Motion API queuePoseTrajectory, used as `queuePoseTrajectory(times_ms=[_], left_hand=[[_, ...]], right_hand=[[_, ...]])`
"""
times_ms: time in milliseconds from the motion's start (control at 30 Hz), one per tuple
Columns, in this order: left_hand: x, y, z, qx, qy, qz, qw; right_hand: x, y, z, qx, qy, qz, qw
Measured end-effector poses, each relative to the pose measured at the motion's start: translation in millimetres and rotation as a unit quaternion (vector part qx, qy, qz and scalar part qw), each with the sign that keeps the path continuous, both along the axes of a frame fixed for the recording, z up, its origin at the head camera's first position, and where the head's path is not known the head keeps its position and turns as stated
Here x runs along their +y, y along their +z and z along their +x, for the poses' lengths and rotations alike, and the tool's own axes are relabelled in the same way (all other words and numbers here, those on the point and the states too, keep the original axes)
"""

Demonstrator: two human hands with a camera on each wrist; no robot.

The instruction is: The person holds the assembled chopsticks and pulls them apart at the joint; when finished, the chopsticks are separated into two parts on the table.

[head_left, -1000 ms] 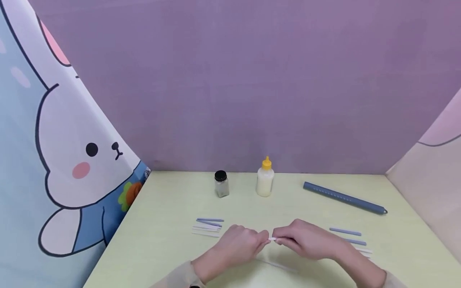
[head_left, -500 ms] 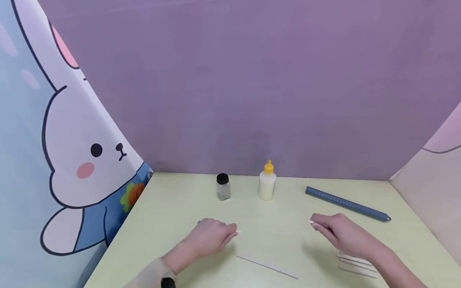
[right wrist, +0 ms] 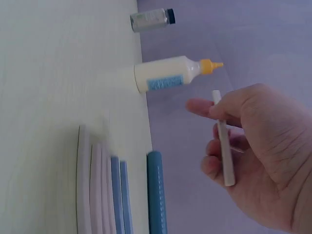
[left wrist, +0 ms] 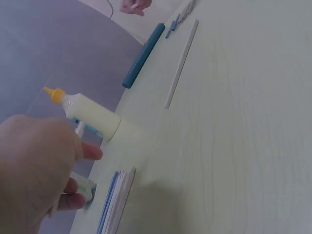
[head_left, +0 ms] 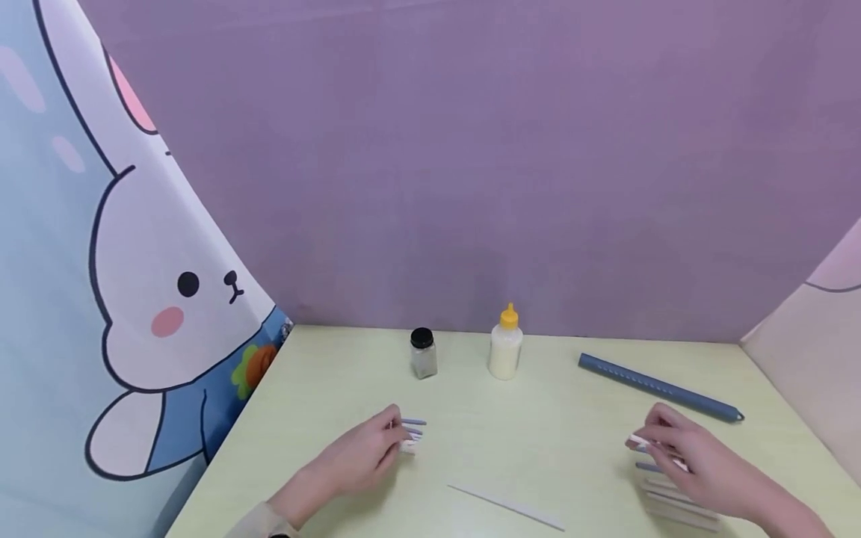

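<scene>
My left hand [head_left: 350, 459] hovers over the left group of slim blue and white sticks [left wrist: 114, 202], pinching a short white stick piece; its white tip [left wrist: 80, 128] shows past the fingers in the left wrist view, the rest hidden. On the right, my right hand [head_left: 702, 467] holds another short white stick piece [right wrist: 224, 151] between thumb and fingers, above the right group of blue and white sticks [right wrist: 95, 190]. The two held pieces are apart. A longer white stick [head_left: 507, 508] lies alone on the table between the hands.
Behind the hands stand a small jar with a black lid [head_left: 424, 359] and a white bottle with a yellow nozzle [head_left: 506, 351]. A dark blue tube [head_left: 659, 387] lies at the back right. A purple backdrop [head_left: 471, 164] rises behind the pale table [head_left: 350, 366].
Earlier both hands met at one white stick near the middle. They have since parted, the left hand moving left and the right hand moving right, each with a white piece.
</scene>
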State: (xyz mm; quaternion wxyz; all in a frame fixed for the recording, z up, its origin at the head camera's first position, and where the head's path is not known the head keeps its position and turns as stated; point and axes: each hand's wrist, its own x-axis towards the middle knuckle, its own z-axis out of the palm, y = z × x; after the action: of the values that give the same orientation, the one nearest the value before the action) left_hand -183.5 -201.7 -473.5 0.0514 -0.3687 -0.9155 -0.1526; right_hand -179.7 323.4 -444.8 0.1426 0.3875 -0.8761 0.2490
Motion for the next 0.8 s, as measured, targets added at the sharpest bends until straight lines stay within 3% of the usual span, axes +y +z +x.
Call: queuePoseTrajectory(times_ms=[300,567,800], left_hand=[[-16.9,-7.6,2.5,-0.034,-0.039,-0.009,0.9986],[-18.2,-15.2,0.0,-0.112,0.000,0.018,0.9935],[-21.2,-22.1,-1.3,-0.098,0.005,0.018,0.9950]], right_hand=[[38,-22.1,19.5,-0.080,0.057,0.004,0.9951],[49,-43.1,25.8,-0.169,0.095,-0.013,0.9809],[54,-50.9,26.6,-0.225,0.089,0.004,0.9703]])
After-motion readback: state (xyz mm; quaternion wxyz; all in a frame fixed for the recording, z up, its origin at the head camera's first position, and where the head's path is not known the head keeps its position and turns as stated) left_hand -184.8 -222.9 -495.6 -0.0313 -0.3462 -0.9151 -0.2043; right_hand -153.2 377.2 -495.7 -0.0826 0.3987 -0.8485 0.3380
